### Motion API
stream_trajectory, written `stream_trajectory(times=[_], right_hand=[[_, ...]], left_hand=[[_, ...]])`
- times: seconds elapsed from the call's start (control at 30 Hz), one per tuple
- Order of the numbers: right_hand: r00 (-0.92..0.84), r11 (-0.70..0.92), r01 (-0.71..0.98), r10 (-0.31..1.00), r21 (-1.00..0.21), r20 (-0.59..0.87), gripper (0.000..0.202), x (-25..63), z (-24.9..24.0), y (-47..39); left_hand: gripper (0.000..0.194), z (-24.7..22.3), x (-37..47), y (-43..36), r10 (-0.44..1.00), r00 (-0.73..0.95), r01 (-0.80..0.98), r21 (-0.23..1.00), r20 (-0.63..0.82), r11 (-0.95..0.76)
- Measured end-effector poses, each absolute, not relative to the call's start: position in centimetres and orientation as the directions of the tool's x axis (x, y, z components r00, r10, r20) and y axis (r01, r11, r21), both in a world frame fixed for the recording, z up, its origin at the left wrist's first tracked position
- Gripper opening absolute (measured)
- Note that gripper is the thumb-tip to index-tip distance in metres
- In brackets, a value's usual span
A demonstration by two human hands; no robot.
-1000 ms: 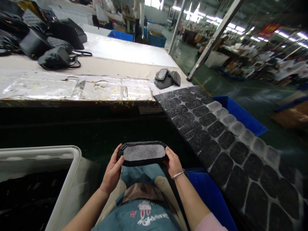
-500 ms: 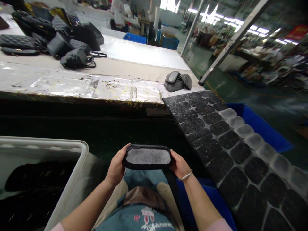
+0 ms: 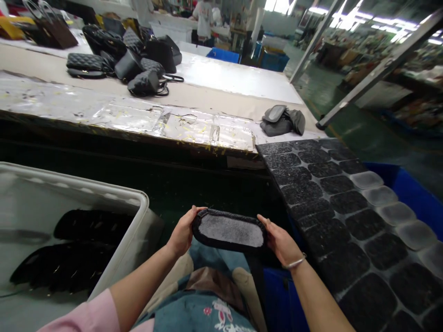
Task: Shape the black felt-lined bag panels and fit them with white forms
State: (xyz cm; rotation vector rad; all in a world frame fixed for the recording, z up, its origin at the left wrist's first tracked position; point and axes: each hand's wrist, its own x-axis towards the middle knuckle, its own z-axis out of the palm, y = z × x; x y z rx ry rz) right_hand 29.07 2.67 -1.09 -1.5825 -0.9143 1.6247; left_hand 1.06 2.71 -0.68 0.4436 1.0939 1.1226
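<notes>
Above my lap I hold a black oval bag piece (image 3: 230,229) with a grey fuzzy panel facing up inside a raised black rim. My left hand (image 3: 182,233) grips its left end, fingers wrapped round the edge. At the right end, my right hand (image 3: 282,240) grips the rim with the thumb side on top; its lower fingers are partly hidden. The piece tilts slightly, its right end a little lower in view.
At left stands a white bin (image 3: 138,197) holding black pieces (image 3: 88,267). A dark board (image 3: 349,249) with clear rounded plates (image 3: 396,214) slopes at right, by a blue crate (image 3: 418,193). Black bags (image 3: 126,55) and grey pieces (image 3: 282,121) lie on the worktable (image 3: 214,99).
The view has turned left, so the table and board appear further right and more of the bin shows. Both hands keep hold of the bag piece, which now tilts down to the right.
</notes>
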Motion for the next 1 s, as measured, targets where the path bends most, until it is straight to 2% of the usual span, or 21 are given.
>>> stream_trajectory(times=[0.07, 0.17, 0.27, 0.33, 0.4, 0.47, 0.57, 0.63, 0.7, 0.87, 1.0], right_hand=[[-0.090, -0.571, -0.146, 0.821, -0.808, -0.564, 0.051, 28.8, -1.4, 3.3], [-0.159, -0.554, -0.143, 0.831, -0.820, -0.533, 0.045, 27.7, -1.6, 4.0], [-0.139, -0.489, -0.031, 0.866, -0.872, -0.480, 0.039, 26.9, -1.6, 3.9], [-0.082, -0.416, 0.100, 0.902, -0.904, -0.424, 0.039, 26.7, -1.6, 3.8], [-0.026, -0.339, 0.241, 0.934, -0.909, -0.356, 0.042, 26.8, -1.8, 3.6], [0.010, -0.309, 0.309, 0.947, -0.900, -0.322, 0.044, 26.9, -2.0, 3.5], [0.011, -0.401, 0.154, 0.915, -0.903, -0.404, 0.048, 26.8, -1.7, 3.3], [-0.022, -0.485, -0.004, 0.874, -0.875, -0.485, 0.052, 26.6, -1.2, 3.2], [-0.044, -0.535, -0.076, 0.845, -0.842, -0.533, 0.052, 26.3, -0.9, 3.3], [0.042, -0.502, 0.004, 0.864, -0.865, -0.502, 0.042, 25.5, -0.2, 3.6], [0.081, -0.482, 0.017, 0.874, -0.876, -0.480, 0.055, 25.5, 0.0, 3.0]], left_hand=[[0.049, -0.4, 0.8, 3.5, 0.859, 0.097, -0.425, 0.760, -0.503, 0.492], [0.043, -0.4, 0.9, 4.4, 0.856, 0.122, -0.319, 0.797, -0.502, 0.513], [0.037, -0.9, 1.1, 4.5, 0.871, 0.076, -0.308, 0.820, -0.485, 0.483], [0.034, -1.2, 1.2, 4.4, 0.878, 0.052, -0.306, 0.830, -0.475, 0.467], [0.033, -1.3, 1.2, 4.3, 0.885, 0.047, -0.302, 0.838, -0.463, 0.455], [0.034, -1.3, 1.0, 4.3, 0.888, 0.068, -0.297, 0.841, -0.454, 0.453], [0.040, -1.2, 0.2, 4.3, 0.874, 0.186, -0.345, 0.803, -0.449, 0.486], [0.044, -1.1, -0.2, 4.4, 0.861, 0.281, -0.415, 0.756, -0.423, 0.507], [0.046, -1.2, -0.5, 4.4, 0.858, 0.338, -0.448, 0.736, -0.387, 0.508], [0.042, -1.4, 0.2, 4.5, 0.907, 0.218, -0.387, 0.822, -0.360, 0.419], [0.051, -1.3, 0.1, 3.9, 0.922, 0.170, -0.407, 0.827, -0.348, 0.387]])
